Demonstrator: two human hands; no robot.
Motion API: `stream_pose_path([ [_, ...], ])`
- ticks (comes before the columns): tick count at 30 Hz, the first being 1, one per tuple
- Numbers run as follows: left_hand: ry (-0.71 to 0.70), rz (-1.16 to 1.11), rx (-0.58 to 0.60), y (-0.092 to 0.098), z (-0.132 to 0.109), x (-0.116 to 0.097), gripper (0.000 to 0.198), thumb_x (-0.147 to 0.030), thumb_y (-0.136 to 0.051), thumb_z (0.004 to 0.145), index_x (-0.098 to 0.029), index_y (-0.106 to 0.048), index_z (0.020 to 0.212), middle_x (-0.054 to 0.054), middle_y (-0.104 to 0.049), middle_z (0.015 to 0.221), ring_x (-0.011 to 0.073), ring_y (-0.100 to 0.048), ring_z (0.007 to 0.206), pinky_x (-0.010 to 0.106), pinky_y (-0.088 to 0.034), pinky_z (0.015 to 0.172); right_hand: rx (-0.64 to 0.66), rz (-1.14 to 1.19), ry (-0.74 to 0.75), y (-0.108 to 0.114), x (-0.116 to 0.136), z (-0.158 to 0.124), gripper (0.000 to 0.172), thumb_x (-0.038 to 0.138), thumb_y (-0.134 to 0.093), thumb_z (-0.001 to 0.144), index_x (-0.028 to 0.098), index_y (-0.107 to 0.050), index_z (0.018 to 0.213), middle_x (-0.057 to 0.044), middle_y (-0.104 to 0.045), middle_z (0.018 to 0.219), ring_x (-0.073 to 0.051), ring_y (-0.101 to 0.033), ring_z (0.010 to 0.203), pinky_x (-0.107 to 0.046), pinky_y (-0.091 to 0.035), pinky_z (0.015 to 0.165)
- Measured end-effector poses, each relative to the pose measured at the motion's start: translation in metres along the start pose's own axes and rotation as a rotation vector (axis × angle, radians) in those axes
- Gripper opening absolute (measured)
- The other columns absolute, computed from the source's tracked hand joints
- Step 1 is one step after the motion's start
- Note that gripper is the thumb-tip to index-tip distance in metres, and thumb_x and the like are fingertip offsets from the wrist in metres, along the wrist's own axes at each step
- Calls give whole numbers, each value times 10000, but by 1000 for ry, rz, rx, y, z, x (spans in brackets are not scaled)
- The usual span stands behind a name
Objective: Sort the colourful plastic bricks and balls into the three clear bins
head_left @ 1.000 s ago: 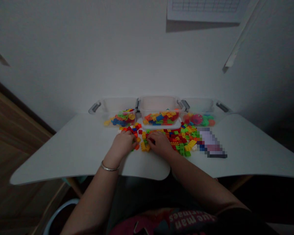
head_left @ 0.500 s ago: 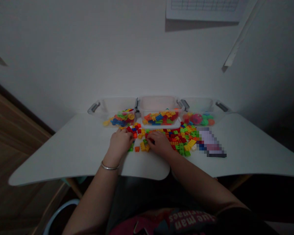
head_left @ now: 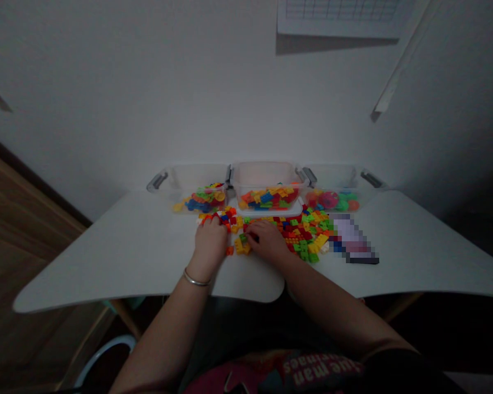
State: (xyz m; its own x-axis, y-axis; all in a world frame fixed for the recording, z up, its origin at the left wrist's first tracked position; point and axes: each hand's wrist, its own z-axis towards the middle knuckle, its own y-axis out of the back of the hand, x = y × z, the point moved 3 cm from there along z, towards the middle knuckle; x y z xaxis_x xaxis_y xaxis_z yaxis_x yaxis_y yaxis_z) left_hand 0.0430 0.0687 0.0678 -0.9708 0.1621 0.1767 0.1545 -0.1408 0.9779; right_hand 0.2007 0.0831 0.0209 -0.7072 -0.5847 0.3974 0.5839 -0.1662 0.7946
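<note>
My left hand [head_left: 212, 239], with a bangle at the wrist, bends over the left end of the scattered plastic building blocks. Its curled fingertips press in among the orange and red blocks [head_left: 227, 220]; the back of the hand hides what is in them. Close by on the right, my right hand [head_left: 268, 239] rests low over the table. Thumb and fingers are closed at a green building block [head_left: 243, 238], which sits against a yellow block [head_left: 241, 247]. Between the hands lies a small orange block [head_left: 229, 250].
Three clear bins stand along the wall: the left bin [head_left: 197, 174] and middle bin [head_left: 267, 171] contain blocks, the right bin [head_left: 332, 178] round coloured pieces. More blocks [head_left: 306, 232] spread to the right, beside a pixelated flat object [head_left: 355, 238]. The white table [head_left: 119, 257] has a curved front edge.
My left hand has shifted right and now covers the spot where green blocks showed beside its thumb. My right hand and the blocks at its fingers stay in place.
</note>
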Motion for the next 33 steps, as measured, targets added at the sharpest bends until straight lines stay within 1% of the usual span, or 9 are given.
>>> stream_pose_path([
  [6,-8,-129,-104,-4,5,5,261,-357,-605,860,-178,-746,988,137,-707,1028,312,-611,1038,423,-472,879,-16,45,-40,1,1,0,111,183,-597,875,194,-690,934,-70,-721,999,-228,-614,985,-374,-460,922],
  [9,-1,-355,-38,-9,10,8,264,-425,-597,865,-225,-760,921,75,-742,931,240,-649,892,345,-477,764,-48,72,-66,2,1,0,131,195,-608,873,191,-682,981,-83,-711,1026,-238,-614,1007,-388,-464,933],
  [12,-1,-540,-4,-14,14,7,286,-448,-576,872,-237,-769,862,39,-750,859,187,-649,793,294,-452,679,-42,79,-23,2,3,0,162,174,-619,856,210,-676,1003,-71,-710,1032,-236,-620,1019,-393,-464,943],
  [18,-126,-611,-35,-20,15,-1,326,-435,-532,900,-214,-771,884,54,-737,840,185,-634,798,319,-474,774,-52,92,-9,3,5,0,117,210,-637,862,200,-683,970,-79,-716,1004,-240,-628,997,-396,-468,934],
  [20,-138,-580,-71,-19,13,-2,340,-441,-519,913,-210,-768,910,65,-736,889,209,-636,888,358,-474,882,-53,93,1,3,5,0,111,202,-626,861,196,-681,958,-78,-714,987,-238,-628,980,-392,-468,928],
  [22,-106,-486,-151,-16,9,-2,377,-472,-509,920,-196,-763,958,94,-724,1025,259,-599,1070,409,-433,1006,-81,91,-19,4,6,-1,116,188,-618,847,197,-673,948,-76,-707,977,-237,-625,970,-385,-472,916],
  [25,14,-303,-254,-16,2,-1,475,-523,-496,920,-165,-716,1141,165,-597,1336,356,-437,1326,520,-325,1123,-176,96,-105,8,5,0,128,181,-604,825,208,-660,937,-76,-697,968,-236,-621,958,-374,-485,887],
  [29,159,-204,-210,-28,-2,0,628,-523,-463,934,-189,-453,1466,188,-368,1558,398,-301,1440,649,-250,1132,-345,136,-164,27,1,3,149,202,-560,823,216,-661,931,-69,-689,918,-219,-624,868,-349,-499,845],
  [33,172,-221,-140,-39,2,1,669,-541,-414,948,-184,-374,1513,189,-369,1560,382,-305,1447,630,-240,1150,-544,168,-216,63,-17,5,238,260,-521,834,185,-684,990,-65,-672,860,-189,-582,705,-332,-506,754],
])
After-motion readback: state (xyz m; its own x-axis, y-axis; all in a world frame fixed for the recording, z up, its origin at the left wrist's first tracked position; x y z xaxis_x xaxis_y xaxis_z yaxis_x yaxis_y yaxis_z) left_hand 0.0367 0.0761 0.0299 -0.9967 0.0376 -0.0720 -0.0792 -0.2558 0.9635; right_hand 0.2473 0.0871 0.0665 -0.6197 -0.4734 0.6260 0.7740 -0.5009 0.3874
